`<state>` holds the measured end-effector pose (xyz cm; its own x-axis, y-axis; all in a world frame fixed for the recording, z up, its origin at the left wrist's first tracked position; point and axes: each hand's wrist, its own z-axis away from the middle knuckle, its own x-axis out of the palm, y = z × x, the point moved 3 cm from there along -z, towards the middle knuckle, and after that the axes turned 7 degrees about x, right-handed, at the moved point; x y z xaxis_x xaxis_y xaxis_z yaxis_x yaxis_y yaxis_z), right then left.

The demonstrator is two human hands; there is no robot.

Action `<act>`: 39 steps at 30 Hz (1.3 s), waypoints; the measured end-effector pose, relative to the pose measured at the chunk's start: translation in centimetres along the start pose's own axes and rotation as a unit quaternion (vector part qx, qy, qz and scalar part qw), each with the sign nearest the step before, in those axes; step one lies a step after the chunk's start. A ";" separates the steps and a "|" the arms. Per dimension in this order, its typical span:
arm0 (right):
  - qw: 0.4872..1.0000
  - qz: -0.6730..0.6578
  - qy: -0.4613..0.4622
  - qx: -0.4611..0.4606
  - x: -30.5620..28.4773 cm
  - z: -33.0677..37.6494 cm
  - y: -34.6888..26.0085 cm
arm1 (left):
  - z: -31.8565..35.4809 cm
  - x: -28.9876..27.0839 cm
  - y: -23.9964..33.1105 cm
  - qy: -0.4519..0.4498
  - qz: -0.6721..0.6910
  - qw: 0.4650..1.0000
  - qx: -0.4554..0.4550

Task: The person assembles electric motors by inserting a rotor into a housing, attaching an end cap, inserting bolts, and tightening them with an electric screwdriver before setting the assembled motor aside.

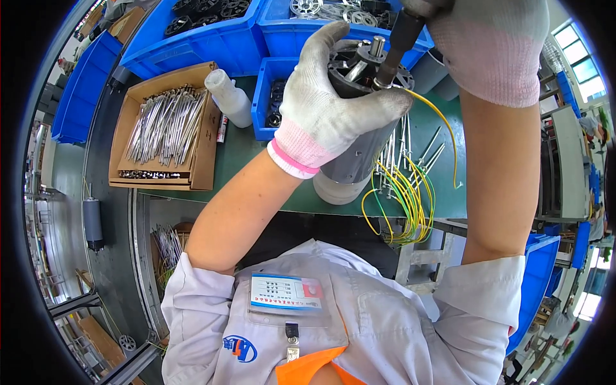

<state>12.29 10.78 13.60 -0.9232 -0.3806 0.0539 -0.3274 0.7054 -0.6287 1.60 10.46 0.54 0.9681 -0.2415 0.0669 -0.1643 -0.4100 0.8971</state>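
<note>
A grey cylindrical motor (346, 168) stands upright on the green table, its black end cover and steel shaft at the top. My gloved left hand (324, 106) is wrapped around the upper end, thumb on the right side of the rim and fingers on the left. My gloved right hand (491, 45) is closed on a power screwdriver (402, 43), partly cut off by the upper edge. The driver's black shaft slants down, with its tip at the end cover. From beside that tip a yellow wire (447, 119) curves off to the right.
Long bolts (431, 154) and a bundle of yellow-green wires (420, 221) lie right of the motor, the wires hanging over the table's front edge. At left are a cardboard box (203, 163) of metal rods and a white bottle (230, 99). Blue bins (212, 48) of parts line the back.
</note>
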 end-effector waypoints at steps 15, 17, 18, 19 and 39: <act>0.984 0.116 0.045 0.127 -0.3 1.1 -0.7 | -0.1 0.3 0.8 -0.021 0.056 0.998 -0.006; 0.981 0.121 0.044 0.146 -0.2 2.0 -0.2 | -0.6 0.2 0.7 -0.062 0.028 0.998 -0.011; 0.969 0.130 0.067 0.197 -0.9 3.4 0.7 | -0.8 -0.1 1.3 -0.058 -0.007 0.998 -0.004; 0.954 0.138 0.089 0.249 -2.1 5.3 1.7 | -1.2 -0.6 1.7 -0.047 -0.009 0.999 -0.010; 0.935 0.019 0.162 0.314 -1.4 14.1 8.3 | -2.7 0.1 -0.5 -0.136 0.216 0.967 0.022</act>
<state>13.68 8.69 -2.60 -0.9776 -0.0896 0.1906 -0.2044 0.1861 -0.9610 2.33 13.05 1.28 0.7230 -0.6183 0.3083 -0.5558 -0.2555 0.7911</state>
